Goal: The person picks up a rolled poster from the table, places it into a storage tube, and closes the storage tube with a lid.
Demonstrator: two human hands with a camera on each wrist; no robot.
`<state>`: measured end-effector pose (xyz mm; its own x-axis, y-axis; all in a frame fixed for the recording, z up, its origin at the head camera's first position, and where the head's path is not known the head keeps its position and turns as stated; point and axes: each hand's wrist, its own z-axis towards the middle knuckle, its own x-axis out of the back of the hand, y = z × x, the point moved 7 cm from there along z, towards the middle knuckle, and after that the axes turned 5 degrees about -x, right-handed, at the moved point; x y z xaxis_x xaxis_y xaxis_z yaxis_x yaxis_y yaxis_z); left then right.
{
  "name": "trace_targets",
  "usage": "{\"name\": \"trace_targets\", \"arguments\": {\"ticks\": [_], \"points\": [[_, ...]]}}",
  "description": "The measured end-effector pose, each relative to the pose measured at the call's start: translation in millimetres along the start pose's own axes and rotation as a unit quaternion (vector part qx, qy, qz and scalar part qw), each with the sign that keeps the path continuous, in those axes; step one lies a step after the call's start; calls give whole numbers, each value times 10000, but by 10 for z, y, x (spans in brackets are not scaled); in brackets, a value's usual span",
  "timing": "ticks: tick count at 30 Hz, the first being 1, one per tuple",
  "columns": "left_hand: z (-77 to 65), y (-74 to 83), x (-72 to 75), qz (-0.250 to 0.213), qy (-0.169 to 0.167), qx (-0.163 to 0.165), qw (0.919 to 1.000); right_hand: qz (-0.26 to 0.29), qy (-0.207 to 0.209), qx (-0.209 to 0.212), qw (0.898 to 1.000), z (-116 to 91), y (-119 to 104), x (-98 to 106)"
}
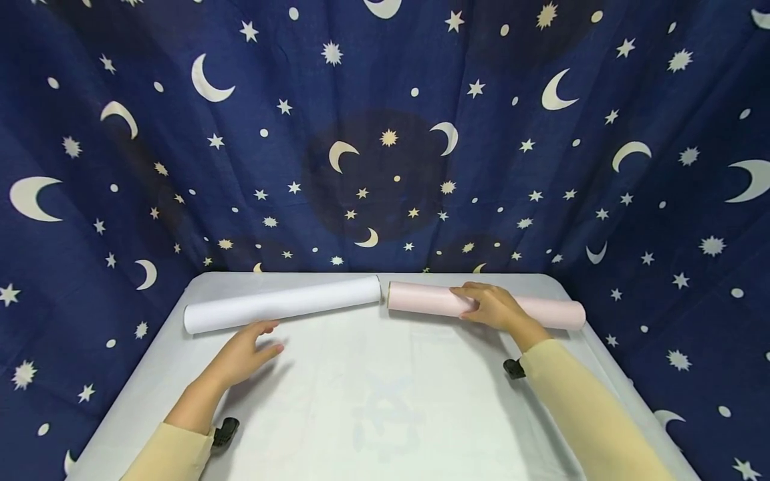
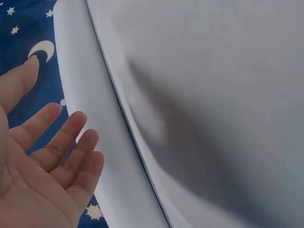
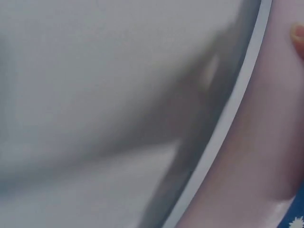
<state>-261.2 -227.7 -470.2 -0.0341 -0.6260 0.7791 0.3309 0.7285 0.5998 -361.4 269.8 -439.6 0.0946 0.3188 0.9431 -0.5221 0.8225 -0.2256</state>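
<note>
A white paper roll (image 1: 283,304) lies on the left back part of the table, its right end angled slightly away. My left hand (image 1: 243,354) hovers just in front of it, fingers loosely spread and holding nothing; in the left wrist view the palm of this left hand (image 2: 47,166) shows beside the white roll (image 2: 102,114). To the right lies a pale pink roll (image 1: 550,311). My right hand (image 1: 493,307) grips it near its middle from above, fingers across the top and thumb on the near side. In the right wrist view the pink roll (image 3: 256,128) fills the right edge, with a fingertip (image 3: 298,35) against it.
Both rolls lie on a white-covered table (image 1: 385,394), their inner ends close together near the middle. A dark blue curtain (image 1: 385,167) with moons and stars stands behind the table and along both sides. Small black devices (image 1: 225,434) sit at my wrists.
</note>
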Motion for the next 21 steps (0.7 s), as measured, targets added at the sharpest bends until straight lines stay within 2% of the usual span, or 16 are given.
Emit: {"name": "trace_targets", "arguments": {"ticks": [10,16,21], "points": [[-91,-76,108,214,100,-33,9997,-66,-230,-241,9994,65,137,-95],[-107,-130,114,516,89,3,9986,-204,-331,-156,9991,111,116,-128],[-111,-116,159,734,292,-141,9968,-145,-508,-360,9980,144,125,-129]]}}
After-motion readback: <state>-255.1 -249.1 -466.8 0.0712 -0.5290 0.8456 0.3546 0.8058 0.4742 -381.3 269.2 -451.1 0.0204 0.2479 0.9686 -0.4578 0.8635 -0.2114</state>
